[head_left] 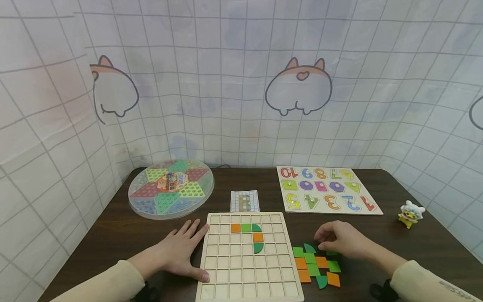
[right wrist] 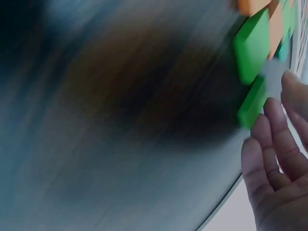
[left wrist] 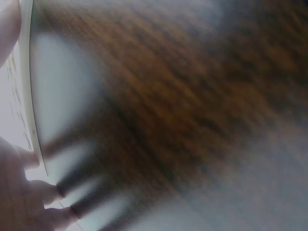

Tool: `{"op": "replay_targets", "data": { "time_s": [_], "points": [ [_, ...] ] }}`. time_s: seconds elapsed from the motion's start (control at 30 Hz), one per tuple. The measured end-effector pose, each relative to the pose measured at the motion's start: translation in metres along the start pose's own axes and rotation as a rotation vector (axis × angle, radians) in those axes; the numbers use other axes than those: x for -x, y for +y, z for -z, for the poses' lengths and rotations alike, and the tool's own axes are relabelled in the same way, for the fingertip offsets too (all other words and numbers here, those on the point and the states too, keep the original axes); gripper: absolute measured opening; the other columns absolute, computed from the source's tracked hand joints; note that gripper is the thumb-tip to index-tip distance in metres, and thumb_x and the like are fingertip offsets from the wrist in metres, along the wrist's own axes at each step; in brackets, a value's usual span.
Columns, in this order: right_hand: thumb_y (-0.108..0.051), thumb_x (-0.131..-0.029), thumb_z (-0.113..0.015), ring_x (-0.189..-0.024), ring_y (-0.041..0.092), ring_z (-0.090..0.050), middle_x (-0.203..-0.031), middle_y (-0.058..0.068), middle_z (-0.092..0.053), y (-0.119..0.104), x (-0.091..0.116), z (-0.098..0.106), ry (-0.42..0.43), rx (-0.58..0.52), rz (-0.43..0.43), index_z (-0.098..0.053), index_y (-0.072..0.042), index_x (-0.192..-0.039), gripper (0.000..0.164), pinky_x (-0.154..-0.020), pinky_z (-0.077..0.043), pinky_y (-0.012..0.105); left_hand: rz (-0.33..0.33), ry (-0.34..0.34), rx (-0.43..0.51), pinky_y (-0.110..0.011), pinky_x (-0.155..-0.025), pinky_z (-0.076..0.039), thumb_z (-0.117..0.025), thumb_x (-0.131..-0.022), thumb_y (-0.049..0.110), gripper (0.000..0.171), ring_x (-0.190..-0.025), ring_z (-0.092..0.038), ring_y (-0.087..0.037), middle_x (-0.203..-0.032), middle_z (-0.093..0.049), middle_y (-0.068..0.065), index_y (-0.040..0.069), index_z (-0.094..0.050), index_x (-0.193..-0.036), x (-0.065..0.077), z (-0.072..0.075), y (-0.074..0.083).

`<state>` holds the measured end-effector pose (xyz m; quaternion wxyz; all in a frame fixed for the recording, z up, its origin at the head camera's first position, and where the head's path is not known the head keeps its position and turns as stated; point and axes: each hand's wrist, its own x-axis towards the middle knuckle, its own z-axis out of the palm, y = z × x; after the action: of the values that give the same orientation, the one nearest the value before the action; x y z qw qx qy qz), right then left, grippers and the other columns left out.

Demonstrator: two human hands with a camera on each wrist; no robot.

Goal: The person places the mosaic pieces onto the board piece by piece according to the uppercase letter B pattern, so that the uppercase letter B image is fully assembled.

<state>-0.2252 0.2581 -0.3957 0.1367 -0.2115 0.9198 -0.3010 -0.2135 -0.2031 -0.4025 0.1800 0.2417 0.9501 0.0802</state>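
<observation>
A wooden grid board (head_left: 232, 264) lies on the dark table. In its upper rows sit an orange square (head_left: 235, 228), a light green square (head_left: 246, 227), a dark green quarter-circle (head_left: 256, 228), another orange square (head_left: 258, 238) and a second quarter-circle (head_left: 258, 248). My left hand (head_left: 177, 253), fingers spread, rests along the board's left edge with thumb and fingertips at its rim. Right of the board, my right hand (head_left: 345, 239) hovers with loosely bent fingers at the loose tiles' far side. In the right wrist view its fingertips are close to a green tile (right wrist: 252, 102); nothing shows between them.
Several loose orange and green tiles (head_left: 311, 269) lie along the board's right side. Behind the board is a printed pattern card (head_left: 235, 202). A round star-patterned game board (head_left: 192, 204) stands back left, a number puzzle (head_left: 302, 184) back right, and a small figurine (head_left: 410, 214) far right.
</observation>
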Motion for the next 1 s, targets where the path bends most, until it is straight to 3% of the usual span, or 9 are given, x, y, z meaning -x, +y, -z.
{"op": "replay_targets", "data": {
  "time_s": [0.27, 0.57, 1.0],
  "points": [
    [-0.020, -0.093, -0.076, -0.085, 0.001, -0.061, -0.107, 0.003, -0.074, 0.026, 0.010, 0.013, -0.068, -0.073, -0.010, -0.073, -0.006, -0.111, 0.023, -0.076, -0.053, 0.022, 0.002, 0.006, -0.004, -0.073, -0.111, -0.030, -0.073, -0.075, 0.077, 0.125, -0.155, -0.018, -0.050, -0.169, -0.015, -0.026, 0.009, -0.019, -0.165, -0.001, 0.000, 0.000],
    [-0.019, -0.090, -0.079, -0.087, 0.004, -0.059, -0.109, 0.005, -0.072, 0.033, 0.014, 0.017, -0.100, -0.114, -0.020, -0.073, -0.004, -0.114, 0.029, -0.077, -0.053, 0.020, 0.008, 0.013, 0.003, -0.074, -0.111, -0.030, -0.074, -0.074, 0.076, 0.125, -0.154, -0.019, -0.051, -0.168, -0.018, -0.027, 0.008, -0.021, -0.164, 0.000, 0.000, 0.001],
    [-0.021, -0.087, -0.082, -0.078, 0.000, -0.054, -0.096, -0.004, -0.065, 0.032, 0.014, 0.008, 0.023, 0.076, 0.029, -0.070, -0.012, -0.100, 0.020, -0.069, -0.052, 0.023, 0.000, 0.020, 0.000, -0.075, -0.110, -0.030, -0.074, -0.074, 0.076, 0.125, -0.154, -0.019, -0.052, -0.168, -0.018, -0.027, 0.008, -0.020, -0.164, 0.000, 0.000, 0.001]
  ]
}}
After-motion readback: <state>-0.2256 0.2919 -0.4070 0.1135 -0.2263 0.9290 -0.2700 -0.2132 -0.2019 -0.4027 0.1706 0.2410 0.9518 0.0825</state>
